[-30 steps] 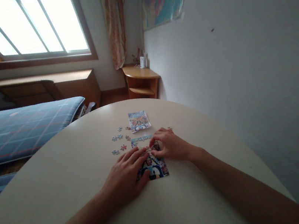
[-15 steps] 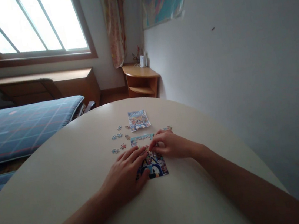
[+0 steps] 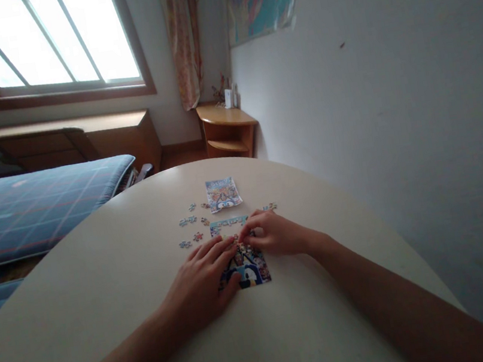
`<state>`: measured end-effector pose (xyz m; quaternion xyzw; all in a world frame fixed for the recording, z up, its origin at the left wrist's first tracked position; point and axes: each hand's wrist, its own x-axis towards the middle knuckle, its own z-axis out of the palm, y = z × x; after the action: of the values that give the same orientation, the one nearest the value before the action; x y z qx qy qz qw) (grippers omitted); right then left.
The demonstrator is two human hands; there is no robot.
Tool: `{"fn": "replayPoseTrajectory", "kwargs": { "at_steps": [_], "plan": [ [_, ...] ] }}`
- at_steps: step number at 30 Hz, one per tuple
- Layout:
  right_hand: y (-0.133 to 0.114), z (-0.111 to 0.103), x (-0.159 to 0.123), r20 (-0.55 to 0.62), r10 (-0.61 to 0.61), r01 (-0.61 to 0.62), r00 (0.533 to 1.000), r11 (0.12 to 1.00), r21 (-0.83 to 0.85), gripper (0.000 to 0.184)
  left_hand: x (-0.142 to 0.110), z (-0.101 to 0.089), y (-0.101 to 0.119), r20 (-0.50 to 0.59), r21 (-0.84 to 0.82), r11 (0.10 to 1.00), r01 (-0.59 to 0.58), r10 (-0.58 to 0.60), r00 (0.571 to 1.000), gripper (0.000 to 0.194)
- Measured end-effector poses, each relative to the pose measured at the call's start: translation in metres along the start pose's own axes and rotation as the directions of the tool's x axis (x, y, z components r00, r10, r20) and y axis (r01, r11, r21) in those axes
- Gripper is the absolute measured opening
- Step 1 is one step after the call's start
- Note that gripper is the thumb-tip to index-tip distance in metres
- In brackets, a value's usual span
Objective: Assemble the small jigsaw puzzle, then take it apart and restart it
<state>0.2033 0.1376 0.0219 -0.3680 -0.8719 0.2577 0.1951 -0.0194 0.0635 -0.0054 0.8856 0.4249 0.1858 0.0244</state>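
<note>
A partly assembled jigsaw puzzle (image 3: 255, 274) lies on the table, showing a dark blue cartoon face at its near end. Pale tabletop shows through a gap between its middle and the far strip. My left hand (image 3: 204, 270) rests flat across the puzzle's left side, fingers spread, covering part of it. Over the right side, my right hand (image 3: 275, 233) has thumb and index finger pinched at a small puzzle piece (image 3: 236, 239) by the gap's near edge; the fingertips partly hide it. Beyond the puzzle lies a small picture sheet (image 3: 223, 195) with a similar blue face.
Several loose pieces (image 3: 198, 236) are scattered left of the puzzle, and a few more (image 3: 269, 206) sit behind my right hand. The round white table (image 3: 137, 269) borders a wall (image 3: 396, 121) at right. A plaid mattress (image 3: 45, 204) stands at left, a corner shelf (image 3: 227, 115) behind.
Both hands keep almost the same place on the puzzle. The whole view has shifted very slightly.
</note>
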Motion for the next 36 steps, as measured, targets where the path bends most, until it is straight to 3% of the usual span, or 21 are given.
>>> {"fn": "replayPoseTrajectory", "kwargs": {
  "at_steps": [6,16,27,36],
  "plan": [
    [-0.001,-0.003,-0.001,0.043,-0.018,0.017,0.999,1.000,0.020,0.016,0.001,-0.001,0.001,0.011,0.014,1.000,0.002,-0.002,1.000,0.049],
    [0.002,0.002,0.000,0.005,-0.023,0.023,1.000,0.998,-0.063,0.010,0.001,-0.001,0.001,0.012,0.002,1.000,0.002,-0.002,1.000,0.050],
    [0.027,0.003,0.000,-0.230,0.033,-0.044,0.973,0.998,-0.043,0.014,0.000,0.001,-0.002,0.047,0.007,1.000,0.010,-0.010,0.999,0.049],
    [0.033,0.006,0.001,-0.294,0.088,-0.106,0.952,0.993,-0.047,0.015,0.000,0.001,-0.001,0.054,0.024,1.000,0.001,-0.003,0.999,0.046]
  ]
}}
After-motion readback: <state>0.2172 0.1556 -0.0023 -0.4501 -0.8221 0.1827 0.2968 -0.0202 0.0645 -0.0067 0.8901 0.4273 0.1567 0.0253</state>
